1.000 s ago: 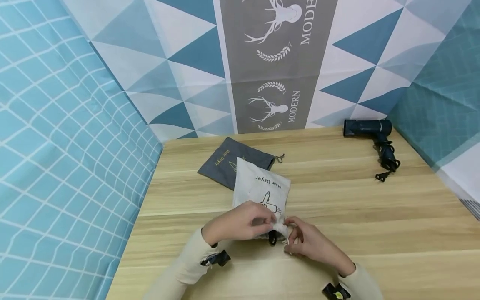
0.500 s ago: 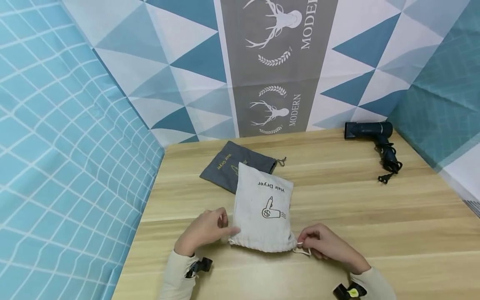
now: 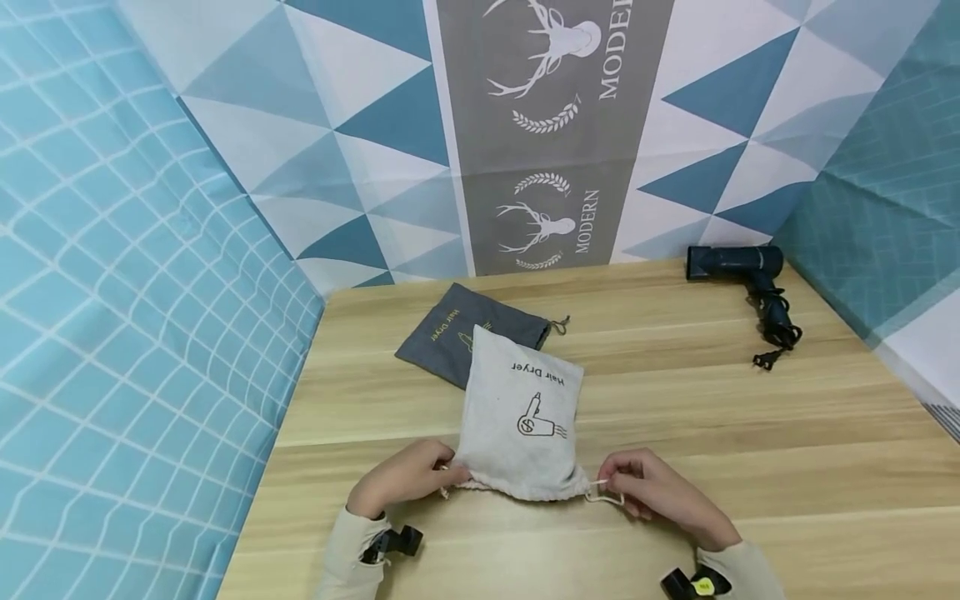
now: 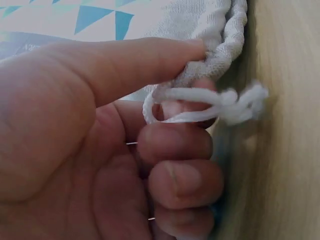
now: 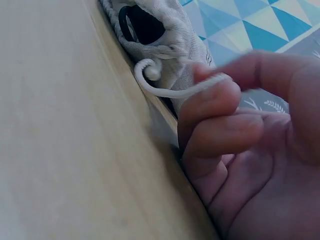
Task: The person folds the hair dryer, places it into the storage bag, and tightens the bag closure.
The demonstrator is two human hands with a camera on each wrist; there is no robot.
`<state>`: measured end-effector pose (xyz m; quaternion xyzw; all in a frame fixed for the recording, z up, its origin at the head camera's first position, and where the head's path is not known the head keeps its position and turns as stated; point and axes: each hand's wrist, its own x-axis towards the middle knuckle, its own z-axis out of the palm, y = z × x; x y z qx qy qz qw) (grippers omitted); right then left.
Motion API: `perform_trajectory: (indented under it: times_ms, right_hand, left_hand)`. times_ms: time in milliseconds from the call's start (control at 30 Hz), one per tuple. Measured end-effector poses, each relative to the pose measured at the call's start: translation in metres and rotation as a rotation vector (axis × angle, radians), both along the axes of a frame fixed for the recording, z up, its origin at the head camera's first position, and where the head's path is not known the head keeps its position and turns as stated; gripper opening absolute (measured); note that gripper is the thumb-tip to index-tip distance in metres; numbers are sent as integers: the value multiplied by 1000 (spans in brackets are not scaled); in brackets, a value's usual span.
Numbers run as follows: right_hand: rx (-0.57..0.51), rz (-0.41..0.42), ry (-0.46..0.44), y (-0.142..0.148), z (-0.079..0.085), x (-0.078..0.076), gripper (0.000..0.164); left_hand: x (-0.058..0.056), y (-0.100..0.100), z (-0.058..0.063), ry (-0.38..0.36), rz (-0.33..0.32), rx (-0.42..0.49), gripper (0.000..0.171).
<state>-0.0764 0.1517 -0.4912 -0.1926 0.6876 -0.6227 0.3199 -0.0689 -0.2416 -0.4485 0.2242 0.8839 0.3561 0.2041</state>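
Note:
A light cloth drawstring bag point(image 3: 498, 454), printed "Hair Dryer" with a dryer outline, lies with its gathered mouth toward me. My left hand point(image 3: 408, 479) pinches the mouth's left corner between thumb and forefinger. In the left wrist view, a knotted white cord loop point(image 4: 192, 94) hangs over those curled fingers. At the opposite corner, my right hand point(image 3: 652, 496) pinches the white drawstring point(image 5: 175, 93) between thumb and fingertips. Something black point(image 5: 145, 25) shows inside the bag's partly open mouth in the right wrist view; the rest of it is hidden by cloth.
Partly under the light bag lies a dark grey "Hair Dryer" pouch point(image 3: 442, 333). A black hair dryer point(image 3: 738, 262) with its cord bundled rests at the table's back right corner. Patterned cloth walls point(image 3: 405, 167) border the wooden table point(image 3: 750, 442) at the back and sides.
The hands have spread from the mouth's middle to its two corners, and the mouth has widened and flattened. My left hand then took hold of the left corner; the right keeps the drawstring.

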Motion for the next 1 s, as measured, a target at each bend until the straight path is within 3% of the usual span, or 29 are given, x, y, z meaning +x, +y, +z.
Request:
perform_trajectory:
  times_ms: [300, 400, 500, 567, 700, 900, 1000]
  right_hand:
    - [-161, -99, -96, 6, 2, 3, 38]
    - [-253, -237, -79, 7, 5, 2, 26]
    - [-444, -411, -75, 8, 6, 2, 19]
    - [-584, -506, -82, 10, 7, 2, 27]
    - [-782, -570, -96, 20, 7, 4, 35]
    - [-842, -621, -90, 45, 13, 12, 38]
    - [-853, -656, -83, 56, 20, 11, 39]
  left_hand:
    - [1, -5, -4, -59, 11, 93, 48]
    - [0, -6, -3, -62, 13, 166, 48]
    - [-3, -4, 0, 1, 34, 270, 45]
    - [-4, -3, 3, 52, 60, 334, 42]
    - [-6, 1, 7, 98, 92, 390, 40]
    - [4, 1, 8, 131, 41, 420, 42]
    - [14, -2, 11, 146, 52, 418, 43]
